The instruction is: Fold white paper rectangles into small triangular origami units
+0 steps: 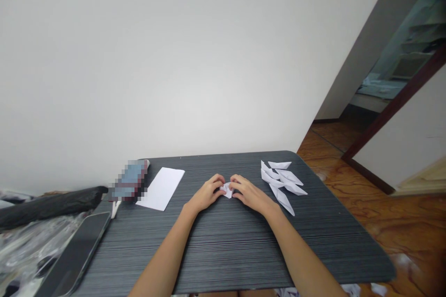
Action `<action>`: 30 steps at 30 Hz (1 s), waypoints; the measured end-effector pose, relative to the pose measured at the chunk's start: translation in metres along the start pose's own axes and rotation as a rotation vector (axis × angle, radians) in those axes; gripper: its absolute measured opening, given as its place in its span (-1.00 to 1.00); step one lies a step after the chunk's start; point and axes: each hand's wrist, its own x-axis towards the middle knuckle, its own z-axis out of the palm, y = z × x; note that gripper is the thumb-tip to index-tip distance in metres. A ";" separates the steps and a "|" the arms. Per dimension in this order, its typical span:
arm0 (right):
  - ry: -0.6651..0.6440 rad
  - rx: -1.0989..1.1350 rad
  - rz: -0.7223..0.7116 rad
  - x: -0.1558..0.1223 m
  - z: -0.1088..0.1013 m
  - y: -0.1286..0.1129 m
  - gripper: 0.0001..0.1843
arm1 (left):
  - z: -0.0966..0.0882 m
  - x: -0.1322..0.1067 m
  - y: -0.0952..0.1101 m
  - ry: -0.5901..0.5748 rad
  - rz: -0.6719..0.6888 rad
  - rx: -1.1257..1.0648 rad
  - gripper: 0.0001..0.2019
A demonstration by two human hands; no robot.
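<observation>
The left hand [211, 191] and the right hand [249, 190] each had a nearly closed grip, fingers curled and thumbs beneath, on a small folded paper [228, 190] between them. The paper sat just above or on the tabletop [233, 246]; which, I could not tell. Beyond the grip, a short strip of tabletop ran to the far edge, along the wall [216, 65]. Toward the person, a deeper stretch of surface gave open room between the forearms, down to the near edge.

Right of the grip, near the right hand, lay a loose cluster of pointed folded pieces [278, 177], limiting sideways room there; past them came the slanting right edge, with the wood-patterned floor [348, 195] beyond. Left of the grip, past a gap, lay a white sheet stack [162, 189], then a pixelated item [128, 181]. A dark phone [75, 255] lay farther left and nearer the person, along the left edge.
</observation>
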 end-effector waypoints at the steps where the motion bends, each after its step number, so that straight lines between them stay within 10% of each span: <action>1: 0.002 -0.002 0.006 0.000 0.001 0.001 -0.84 | 0.000 0.000 0.001 -0.004 0.005 0.004 -0.85; 30: 0.106 0.251 0.069 0.000 -0.001 0.004 -0.82 | -0.002 0.001 0.003 0.140 0.019 -0.135 -0.82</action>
